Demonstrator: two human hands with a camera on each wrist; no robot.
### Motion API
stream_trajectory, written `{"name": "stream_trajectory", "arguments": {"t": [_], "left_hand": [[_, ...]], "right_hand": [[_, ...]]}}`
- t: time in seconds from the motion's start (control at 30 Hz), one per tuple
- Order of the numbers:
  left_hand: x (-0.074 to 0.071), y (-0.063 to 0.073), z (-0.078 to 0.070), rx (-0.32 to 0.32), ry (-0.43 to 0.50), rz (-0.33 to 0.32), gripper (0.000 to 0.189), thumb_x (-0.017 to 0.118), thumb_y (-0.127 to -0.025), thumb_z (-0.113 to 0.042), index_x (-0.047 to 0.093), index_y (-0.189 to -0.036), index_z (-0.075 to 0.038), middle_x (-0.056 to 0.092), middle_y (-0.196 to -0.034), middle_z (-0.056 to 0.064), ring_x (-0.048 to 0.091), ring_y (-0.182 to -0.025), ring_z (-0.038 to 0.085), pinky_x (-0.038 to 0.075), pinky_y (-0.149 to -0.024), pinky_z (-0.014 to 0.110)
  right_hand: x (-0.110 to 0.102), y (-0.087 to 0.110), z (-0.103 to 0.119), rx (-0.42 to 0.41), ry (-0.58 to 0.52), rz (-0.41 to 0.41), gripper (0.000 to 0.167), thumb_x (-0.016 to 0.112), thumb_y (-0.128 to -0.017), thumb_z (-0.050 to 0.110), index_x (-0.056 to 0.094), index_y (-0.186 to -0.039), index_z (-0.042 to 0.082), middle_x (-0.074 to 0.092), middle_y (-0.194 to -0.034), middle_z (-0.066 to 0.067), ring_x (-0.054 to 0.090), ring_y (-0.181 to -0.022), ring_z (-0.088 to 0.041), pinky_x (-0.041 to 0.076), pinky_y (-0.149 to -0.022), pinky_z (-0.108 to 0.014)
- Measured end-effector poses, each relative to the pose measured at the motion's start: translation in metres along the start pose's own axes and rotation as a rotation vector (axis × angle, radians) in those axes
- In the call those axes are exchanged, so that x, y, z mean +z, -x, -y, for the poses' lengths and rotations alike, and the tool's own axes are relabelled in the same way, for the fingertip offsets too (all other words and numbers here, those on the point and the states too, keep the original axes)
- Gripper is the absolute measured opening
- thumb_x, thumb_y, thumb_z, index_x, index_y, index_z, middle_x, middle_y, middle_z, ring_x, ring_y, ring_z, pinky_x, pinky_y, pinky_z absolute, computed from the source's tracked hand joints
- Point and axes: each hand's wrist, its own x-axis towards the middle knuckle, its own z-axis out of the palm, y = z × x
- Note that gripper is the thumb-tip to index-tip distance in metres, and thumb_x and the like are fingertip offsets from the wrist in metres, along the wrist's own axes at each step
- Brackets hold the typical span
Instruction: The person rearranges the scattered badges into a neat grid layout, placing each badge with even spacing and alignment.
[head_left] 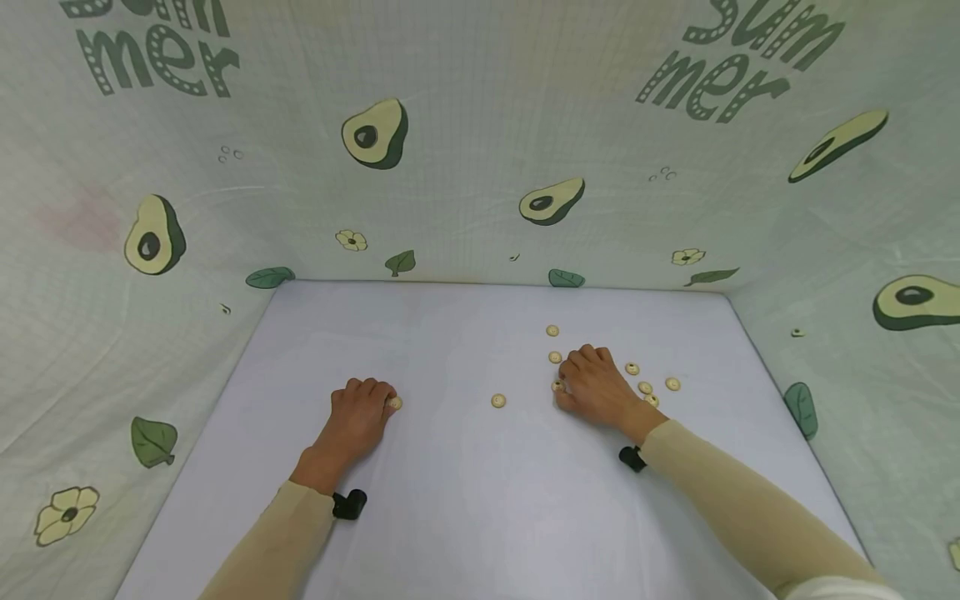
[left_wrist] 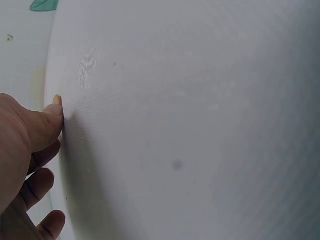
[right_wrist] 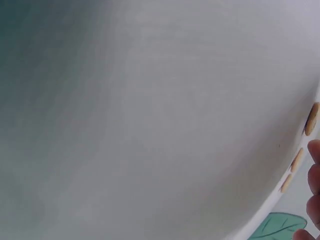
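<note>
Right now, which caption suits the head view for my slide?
Left hand holding one button, right hand at another, more buttons on the white table.

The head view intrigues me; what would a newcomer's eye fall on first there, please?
Probably the large avocado prints on the cloth behind the white table. Next come the left hand, pinching a pale disc left of centre, and the right hand, at another disc right of centre.

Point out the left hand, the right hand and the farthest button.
Left hand [head_left: 362, 417]: head view, back of hand.
Right hand [head_left: 597, 387]: head view, back of hand.
Farthest button [head_left: 552, 331]: head view, upper face.
</note>
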Motion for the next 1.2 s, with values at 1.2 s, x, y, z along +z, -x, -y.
{"name": "stream_trajectory", "arguments": {"t": [1.2], "left_hand": [[-0.002,-0.001,-0.001,0.002,-0.013,0.008,0.015,0.075,-0.100,-0.017,0.068,-0.110,-0.009,0.066,-0.101,0.008,0.058,-0.100,0.036,0.049,-0.087,0.059]], "right_hand": [[-0.024,0.107,-0.086,0.202,0.095,-0.099,0.025,0.073,-0.092,0.026,0.070,-0.099,0.003,0.067,-0.102,-0.015,0.056,-0.103,-0.040,0.039,-0.095,-0.065]]}}
